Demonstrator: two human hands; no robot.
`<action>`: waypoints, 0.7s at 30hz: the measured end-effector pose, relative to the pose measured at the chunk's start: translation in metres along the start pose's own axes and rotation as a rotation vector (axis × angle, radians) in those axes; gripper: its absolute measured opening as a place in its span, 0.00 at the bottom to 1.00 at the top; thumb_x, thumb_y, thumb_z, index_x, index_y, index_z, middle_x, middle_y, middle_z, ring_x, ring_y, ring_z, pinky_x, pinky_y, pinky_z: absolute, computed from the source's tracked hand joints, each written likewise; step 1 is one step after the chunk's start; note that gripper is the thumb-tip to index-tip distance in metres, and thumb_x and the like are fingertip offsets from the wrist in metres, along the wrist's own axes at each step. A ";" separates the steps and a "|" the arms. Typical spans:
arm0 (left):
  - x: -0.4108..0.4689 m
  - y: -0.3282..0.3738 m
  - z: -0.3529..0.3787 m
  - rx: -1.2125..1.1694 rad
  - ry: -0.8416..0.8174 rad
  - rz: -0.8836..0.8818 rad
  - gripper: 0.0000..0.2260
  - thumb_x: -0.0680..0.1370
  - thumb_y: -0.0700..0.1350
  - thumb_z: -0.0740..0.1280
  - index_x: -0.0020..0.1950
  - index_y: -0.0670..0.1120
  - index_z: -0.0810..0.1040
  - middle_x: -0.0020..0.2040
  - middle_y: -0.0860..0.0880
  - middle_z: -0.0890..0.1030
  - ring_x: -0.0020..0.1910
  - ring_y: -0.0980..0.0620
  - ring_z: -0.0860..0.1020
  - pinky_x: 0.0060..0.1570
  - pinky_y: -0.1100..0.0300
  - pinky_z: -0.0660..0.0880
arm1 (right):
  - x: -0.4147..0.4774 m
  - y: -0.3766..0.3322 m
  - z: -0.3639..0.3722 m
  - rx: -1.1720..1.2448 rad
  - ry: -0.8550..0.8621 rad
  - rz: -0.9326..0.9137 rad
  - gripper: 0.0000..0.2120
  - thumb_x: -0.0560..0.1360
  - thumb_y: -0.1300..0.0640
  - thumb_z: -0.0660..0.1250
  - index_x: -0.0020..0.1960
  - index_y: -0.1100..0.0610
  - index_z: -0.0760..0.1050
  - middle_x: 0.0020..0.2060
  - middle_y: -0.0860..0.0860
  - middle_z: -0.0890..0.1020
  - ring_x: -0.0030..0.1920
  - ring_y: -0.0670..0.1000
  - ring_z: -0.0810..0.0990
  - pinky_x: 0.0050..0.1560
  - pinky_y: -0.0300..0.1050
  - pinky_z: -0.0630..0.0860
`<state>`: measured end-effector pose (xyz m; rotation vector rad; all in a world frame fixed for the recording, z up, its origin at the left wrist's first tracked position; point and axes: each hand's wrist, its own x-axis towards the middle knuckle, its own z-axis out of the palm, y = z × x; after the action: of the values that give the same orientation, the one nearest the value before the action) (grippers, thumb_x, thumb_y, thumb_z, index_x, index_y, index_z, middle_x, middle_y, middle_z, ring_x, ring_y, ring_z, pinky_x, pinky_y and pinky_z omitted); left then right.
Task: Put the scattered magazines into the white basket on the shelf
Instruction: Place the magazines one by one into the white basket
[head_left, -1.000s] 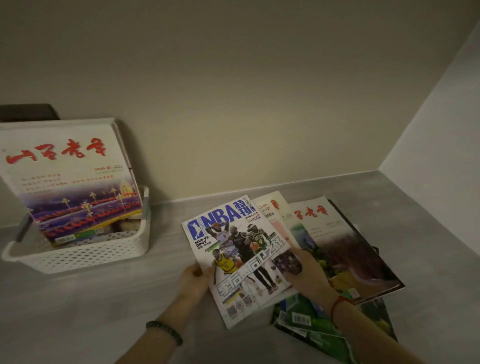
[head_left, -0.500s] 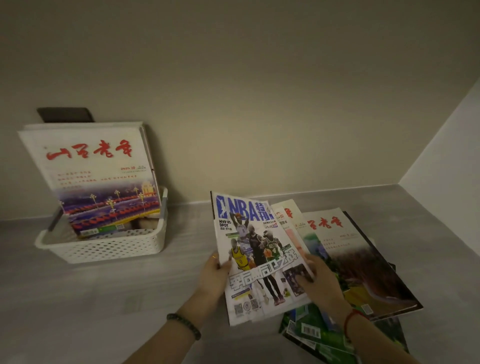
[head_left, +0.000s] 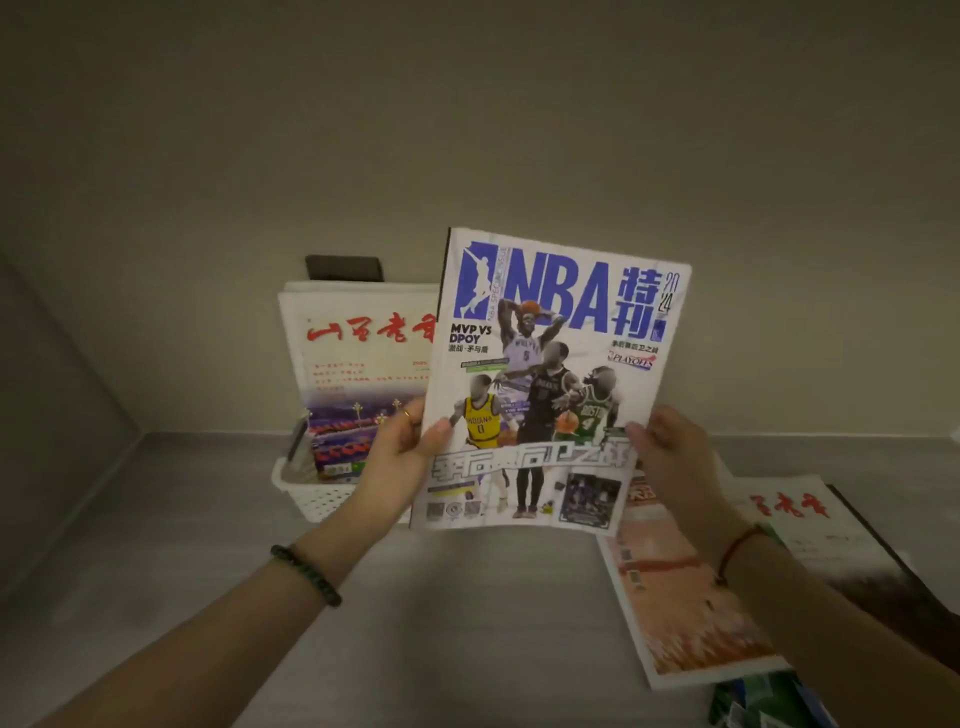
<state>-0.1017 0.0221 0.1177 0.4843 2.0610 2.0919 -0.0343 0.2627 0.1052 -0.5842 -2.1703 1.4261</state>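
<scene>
I hold the NBA magazine (head_left: 550, 374) upright in the air, cover facing me. My left hand (head_left: 402, 449) grips its lower left edge and my right hand (head_left: 670, 457) grips its lower right edge. Behind it, partly hidden, stands the white basket (head_left: 317, 501) against the back wall, with a red-titled magazine (head_left: 358, 374) standing upright inside. Several more magazines lie on the shelf at the right: an orange-covered one (head_left: 685, 603) on top, a white red-titled one (head_left: 810, 525) beside it and a green one (head_left: 753, 701) underneath.
The grey shelf surface (head_left: 441, 623) runs between a side wall at the left and another at the far right. A dark flat object (head_left: 343, 267) leans on the back wall behind the basket. The back wall is plain beige.
Both hands lifted the NBA magazine off the pile and raised it upright, moving it left in front of the basket. The orange-covered magazine beneath it is now uncovered.
</scene>
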 end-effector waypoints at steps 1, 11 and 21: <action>0.006 0.006 -0.018 0.007 0.043 0.013 0.12 0.77 0.36 0.59 0.50 0.52 0.76 0.43 0.57 0.83 0.39 0.61 0.82 0.38 0.67 0.79 | 0.003 -0.014 0.014 0.014 -0.004 -0.037 0.05 0.73 0.64 0.64 0.41 0.57 0.76 0.38 0.50 0.80 0.33 0.43 0.77 0.29 0.32 0.71; 0.070 0.009 -0.149 0.350 0.416 -0.019 0.06 0.73 0.41 0.68 0.49 0.44 0.80 0.43 0.48 0.81 0.38 0.53 0.78 0.39 0.61 0.77 | 0.035 -0.076 0.150 0.057 -0.020 -0.091 0.07 0.71 0.64 0.67 0.48 0.65 0.79 0.44 0.61 0.84 0.41 0.55 0.82 0.47 0.51 0.80; 0.103 -0.062 -0.172 0.331 0.456 -0.199 0.05 0.70 0.38 0.71 0.44 0.41 0.79 0.41 0.46 0.80 0.36 0.51 0.77 0.32 0.63 0.71 | 0.044 -0.032 0.205 -0.050 0.013 0.068 0.06 0.71 0.65 0.67 0.40 0.58 0.81 0.28 0.46 0.77 0.25 0.37 0.74 0.21 0.20 0.65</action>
<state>-0.2635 -0.1027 0.0684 -0.1812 2.5945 1.8797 -0.1949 0.1288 0.0710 -0.6897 -2.2004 1.4019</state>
